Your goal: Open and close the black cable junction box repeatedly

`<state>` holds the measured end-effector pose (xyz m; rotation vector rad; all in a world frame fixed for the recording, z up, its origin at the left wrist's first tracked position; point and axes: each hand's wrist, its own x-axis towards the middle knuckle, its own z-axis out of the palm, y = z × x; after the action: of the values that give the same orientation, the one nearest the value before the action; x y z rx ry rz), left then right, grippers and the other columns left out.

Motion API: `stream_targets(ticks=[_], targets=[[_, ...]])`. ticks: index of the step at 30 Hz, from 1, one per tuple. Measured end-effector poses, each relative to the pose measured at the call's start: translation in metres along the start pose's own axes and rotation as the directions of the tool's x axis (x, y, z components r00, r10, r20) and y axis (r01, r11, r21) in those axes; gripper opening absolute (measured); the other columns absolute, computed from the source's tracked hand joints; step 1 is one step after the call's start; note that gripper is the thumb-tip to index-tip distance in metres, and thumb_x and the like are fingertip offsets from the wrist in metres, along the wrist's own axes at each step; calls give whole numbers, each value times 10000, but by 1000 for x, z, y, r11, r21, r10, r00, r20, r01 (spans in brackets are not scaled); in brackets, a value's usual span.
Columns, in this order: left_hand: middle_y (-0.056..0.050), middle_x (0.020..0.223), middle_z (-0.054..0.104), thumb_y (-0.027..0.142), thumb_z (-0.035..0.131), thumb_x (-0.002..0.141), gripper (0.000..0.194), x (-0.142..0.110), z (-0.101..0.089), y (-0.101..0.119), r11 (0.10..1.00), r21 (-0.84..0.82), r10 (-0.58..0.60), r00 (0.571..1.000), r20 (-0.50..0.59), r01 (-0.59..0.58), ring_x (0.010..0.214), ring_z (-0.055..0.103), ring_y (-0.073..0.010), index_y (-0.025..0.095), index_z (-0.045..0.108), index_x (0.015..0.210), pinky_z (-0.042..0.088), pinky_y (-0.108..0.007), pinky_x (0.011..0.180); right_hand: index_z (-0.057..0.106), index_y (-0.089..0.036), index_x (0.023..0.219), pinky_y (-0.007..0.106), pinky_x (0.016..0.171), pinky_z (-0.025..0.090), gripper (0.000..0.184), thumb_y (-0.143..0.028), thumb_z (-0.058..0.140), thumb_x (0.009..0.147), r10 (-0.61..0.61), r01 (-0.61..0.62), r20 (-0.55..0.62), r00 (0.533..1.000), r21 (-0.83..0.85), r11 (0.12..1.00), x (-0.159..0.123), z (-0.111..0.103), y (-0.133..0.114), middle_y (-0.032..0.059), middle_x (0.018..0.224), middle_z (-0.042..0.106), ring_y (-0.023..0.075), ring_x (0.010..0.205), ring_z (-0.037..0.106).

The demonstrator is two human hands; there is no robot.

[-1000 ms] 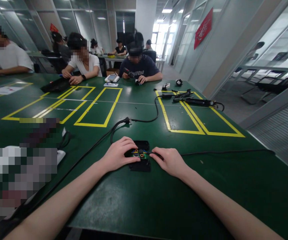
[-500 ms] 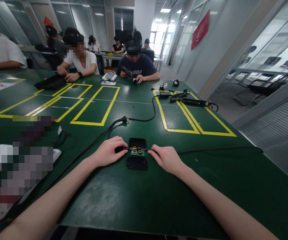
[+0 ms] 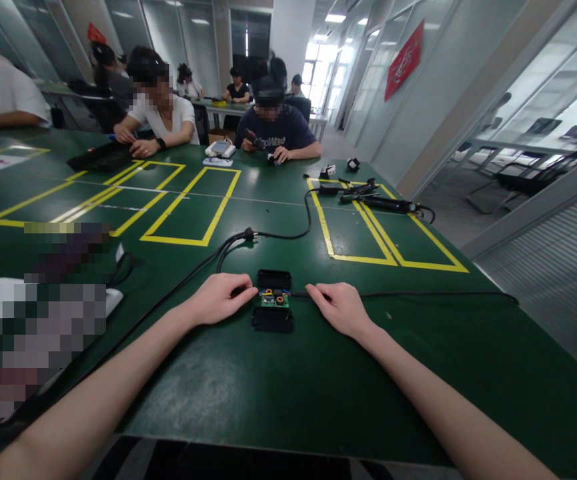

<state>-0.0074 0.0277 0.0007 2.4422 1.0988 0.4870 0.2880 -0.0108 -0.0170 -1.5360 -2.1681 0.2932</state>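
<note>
A small green circuit board (image 3: pixel 275 299) with copper-wound coils lies between two black plastic case halves, the far half (image 3: pixel 274 278) and the near half (image 3: pixel 273 321). My left hand (image 3: pixel 222 297) is closed at the board's left end, thumb and forefinger pinched around a black cable that is mostly hidden in the fingers. On the right, a black cable (image 3: pixel 418 293) runs from the board through my right hand (image 3: pixel 339 308), whose fingers are curled closed on it a short way from the board. Blue and yellow wires show at the board's edge.
A plug (image 3: pixel 249 235) on a black cord lies beyond my left hand. Black tools (image 3: pixel 378 200) rest at the far right among yellow tape outlines (image 3: pixel 363 259). Blurred-out items (image 3: pixel 43 333) are at the left. Co-workers sit across the green table (image 3: pixel 248 387).
My right hand has slid right along the cable, away from the board, baring more of it. My left hand has barely moved. The view has shifted slightly.
</note>
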Motion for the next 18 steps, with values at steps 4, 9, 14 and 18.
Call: stream_targets(ticks=[4,9,14,18], targets=[[36,553,432,442,378,1035,477,1,4,3,1000,16,18,997,-79,-17,510,398,-122,200,403,624,265,-262,576,326,-221,537,283,540,250,610,-561,346,1042,-67,73,-62,996,105,992,-2,-2,0,-19,469,388,116,440,391],[52,519,341,425,408,1020,486,-2,7,6,999,4,41,994,-98,-41,483,322,-104,195,370,594,233,-269,564,312,-216,548,272,537,245,591,-531,351,1047,-162,165,-27,986,158,974,-5,-3,0,-35,482,355,99,445,357],[54,500,344,412,431,1010,495,-4,8,9,999,-18,47,998,-53,-48,468,331,-94,187,393,570,226,-269,557,347,-208,541,262,541,258,598,-513,362,1055,-213,204,38,976,164,965,-7,-4,0,-38,479,380,93,447,365],[49,486,367,418,436,1008,511,-3,8,9,999,17,28,999,-29,-27,457,344,-99,185,404,555,224,-271,552,375,-204,544,262,554,269,600,-513,364,1058,-225,211,96,970,142,967,-6,-5,0,-34,486,405,93,454,372]])
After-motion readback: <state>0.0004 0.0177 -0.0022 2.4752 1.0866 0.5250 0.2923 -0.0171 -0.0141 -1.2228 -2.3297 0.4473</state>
